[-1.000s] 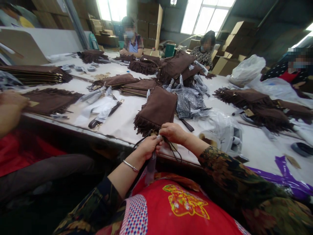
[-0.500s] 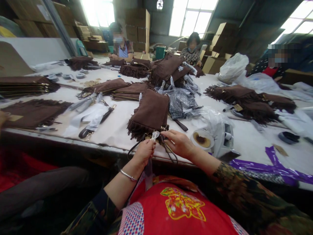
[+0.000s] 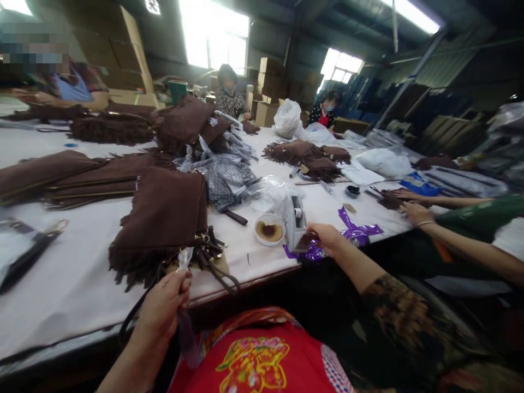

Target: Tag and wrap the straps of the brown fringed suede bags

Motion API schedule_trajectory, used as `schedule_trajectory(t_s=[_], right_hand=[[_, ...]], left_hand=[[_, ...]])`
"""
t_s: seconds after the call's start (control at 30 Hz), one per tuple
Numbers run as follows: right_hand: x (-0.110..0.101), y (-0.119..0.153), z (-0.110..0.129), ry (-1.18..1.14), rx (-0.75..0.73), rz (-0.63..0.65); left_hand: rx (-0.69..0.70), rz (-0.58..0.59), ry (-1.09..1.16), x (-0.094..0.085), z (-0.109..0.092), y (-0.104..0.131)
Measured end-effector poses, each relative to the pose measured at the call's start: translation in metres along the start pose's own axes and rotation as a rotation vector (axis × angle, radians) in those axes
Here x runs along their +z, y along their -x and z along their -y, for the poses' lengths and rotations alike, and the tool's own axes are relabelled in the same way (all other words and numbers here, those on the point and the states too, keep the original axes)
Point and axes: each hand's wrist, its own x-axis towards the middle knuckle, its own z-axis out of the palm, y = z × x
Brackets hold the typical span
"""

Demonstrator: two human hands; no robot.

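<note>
My left hand (image 3: 166,303) is closed around a strap in clear plastic wrap (image 3: 185,257), below the front corner of a brown fringed bag (image 3: 170,204). The bag lies on the table, with thin brown cords and metal rings (image 3: 208,248) at its corner. Reaching right, my right hand (image 3: 327,239) touches the near end of a grey tape dispenser (image 3: 293,221). Its fingers are pressed together there; what they pinch is too small to make out. A round tape roll (image 3: 269,229) lies just left of the dispenser.
Stacked brown bags (image 3: 94,177) lie to the left, and a larger heap (image 3: 184,123) rises behind. Purple plastic (image 3: 360,233) lies along the table edge. A co-worker's hands (image 3: 415,207) handle brown material on the right. Several other people sit across the table.
My view has turned right. My right hand has left the bag's cords and moved right to the tape dispenser. My left hand still holds the wrapped strap.
</note>
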Motion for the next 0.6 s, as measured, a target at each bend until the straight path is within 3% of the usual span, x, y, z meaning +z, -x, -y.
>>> schedule_trajectory(t_s=[0.23,0.43,0.53,0.6], right_hand=[[0.005,0.010,-0.002,-0.208,0.060,0.036],[-0.002,0.042,-0.001,-0.241,-0.099,-0.029],[0.001,0.058,-0.012,-0.251,0.003,0.023],[0.006,0.066,-0.023,-0.269,0.155,0.090]], left_hand=[[0.000,-0.028,-0.009,0.001,0.000,0.001],[-0.002,-0.035,-0.014,0.002,0.001,-0.001],[0.005,-0.036,-0.007,-0.001,0.005,-0.003],[0.008,-0.038,-0.004,-0.004,0.009,-0.004]])
